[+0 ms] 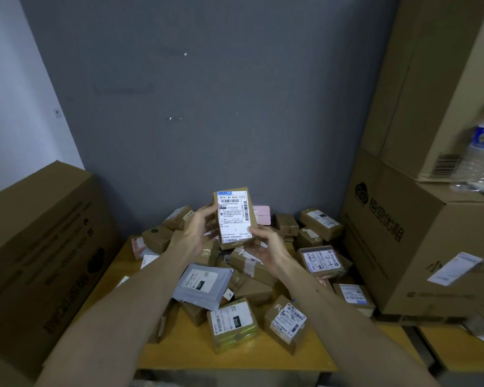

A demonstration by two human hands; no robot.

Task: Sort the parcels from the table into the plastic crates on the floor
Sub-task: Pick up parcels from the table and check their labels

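The left grip (200, 229) curls round the left edge of a small brown parcel (234, 216), and the right grip (267, 247) pinches its lower right corner. Together they hold it upright, its white label facing the camera, above the pile of parcels (232, 322). The pile lies on the yellow table (196, 354), with a grey mailer bag (204, 286) among the boxes. A left carton (39, 261) and a right carton (419, 247) flank the table.

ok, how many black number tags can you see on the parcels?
2. One on the grey mailer, centre; one on the box nearest the front edge. More may be face down or buried.
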